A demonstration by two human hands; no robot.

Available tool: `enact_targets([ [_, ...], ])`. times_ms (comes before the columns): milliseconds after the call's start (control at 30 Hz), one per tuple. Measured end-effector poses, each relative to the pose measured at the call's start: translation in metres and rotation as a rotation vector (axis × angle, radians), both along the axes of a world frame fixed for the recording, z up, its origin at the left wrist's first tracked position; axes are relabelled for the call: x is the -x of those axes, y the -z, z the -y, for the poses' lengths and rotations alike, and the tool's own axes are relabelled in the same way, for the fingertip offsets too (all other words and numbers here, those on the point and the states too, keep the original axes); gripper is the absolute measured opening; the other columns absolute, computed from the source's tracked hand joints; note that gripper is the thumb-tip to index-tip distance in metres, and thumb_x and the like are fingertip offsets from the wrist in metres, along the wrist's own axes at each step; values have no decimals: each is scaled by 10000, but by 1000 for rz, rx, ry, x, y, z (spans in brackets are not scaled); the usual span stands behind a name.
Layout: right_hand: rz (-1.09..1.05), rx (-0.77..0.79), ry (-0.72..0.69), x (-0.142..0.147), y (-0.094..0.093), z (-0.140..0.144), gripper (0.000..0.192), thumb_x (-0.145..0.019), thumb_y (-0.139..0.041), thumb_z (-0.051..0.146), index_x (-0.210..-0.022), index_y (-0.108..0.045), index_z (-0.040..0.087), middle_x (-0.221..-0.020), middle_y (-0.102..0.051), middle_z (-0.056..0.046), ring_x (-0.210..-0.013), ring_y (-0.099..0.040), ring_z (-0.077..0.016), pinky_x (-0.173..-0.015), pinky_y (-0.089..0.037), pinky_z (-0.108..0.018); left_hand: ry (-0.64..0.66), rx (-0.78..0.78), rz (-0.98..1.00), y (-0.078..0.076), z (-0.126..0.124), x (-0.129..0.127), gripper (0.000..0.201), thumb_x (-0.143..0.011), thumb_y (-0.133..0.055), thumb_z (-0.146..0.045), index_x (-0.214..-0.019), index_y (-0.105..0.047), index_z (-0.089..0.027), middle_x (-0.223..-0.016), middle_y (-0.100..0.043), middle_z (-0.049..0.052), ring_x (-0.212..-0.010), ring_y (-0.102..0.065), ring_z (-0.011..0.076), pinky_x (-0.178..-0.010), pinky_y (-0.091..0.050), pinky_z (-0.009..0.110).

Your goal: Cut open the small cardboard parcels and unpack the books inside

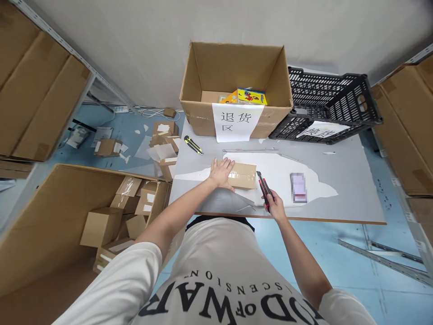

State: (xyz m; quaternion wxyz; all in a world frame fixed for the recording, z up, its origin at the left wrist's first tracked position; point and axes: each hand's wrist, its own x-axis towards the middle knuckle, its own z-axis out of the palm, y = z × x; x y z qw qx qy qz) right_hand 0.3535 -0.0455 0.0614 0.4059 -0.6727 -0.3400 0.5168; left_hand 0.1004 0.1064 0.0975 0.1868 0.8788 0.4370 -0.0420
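A small taped cardboard box (244, 176) lies flat on the table in front of me. My left hand (222, 173) rests on the box's left end, fingers spread and palm down. In my right hand (274, 205) is a red and black box cutter (264, 189), gripped by its handle. Its tip points away from me, close to the right end of the box and apparently just clear of it. Whether the blade is out is too small to tell. Under the box spreads a torn white sheet (313, 180) on the grey tabletop.
A large open carton (199, 113) with colourful packages stands at the back, beside a black plastic crate (338, 108). A yellow and black cutter (193, 145) lies at left, a blurred phone-like object (298, 187) at right. Left of the table, a big carton (43, 216) holds several boxes.
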Motion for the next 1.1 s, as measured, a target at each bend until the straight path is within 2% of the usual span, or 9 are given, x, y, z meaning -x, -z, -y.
enact_targets([
  [233,-14,1,-23,-1,-2,1,600,-755,-541,572,-1208,-496,181,-786,-645,-23,-382,-466,-85,-308,-358,-220,-1,3,-3,-1,0,0,1218,-495,-671,-685,-1452,-152,-140,-1462,-271,186,-1370,-102,383,-1060,132,568],
  [500,100,7,-68,-1,-8,0,601,-784,-493,561,-1245,-488,175,-772,-637,-28,-379,-467,-87,-305,-368,-221,3,-22,15,2,1,0,1222,-487,-657,-707,-1443,-173,-119,-1444,-296,197,-1358,-138,390,-1066,91,570],
  [833,295,52,-294,-19,-44,-13,517,-828,-432,489,-1234,-522,181,-666,-616,-7,-349,-439,-79,-316,-376,-200,20,-114,38,7,3,0,1207,-455,-651,-737,-1406,-255,-108,-1367,-395,202,-1287,-285,379,-1076,-82,494],
  [1100,229,83,-372,-31,-47,-14,488,-826,-444,484,-1205,-529,189,-619,-563,22,-338,-420,-75,-313,-335,-195,27,-145,46,7,3,0,1185,-451,-664,-719,-1387,-289,-98,-1324,-432,198,-1237,-335,372,-1059,-105,480],
])
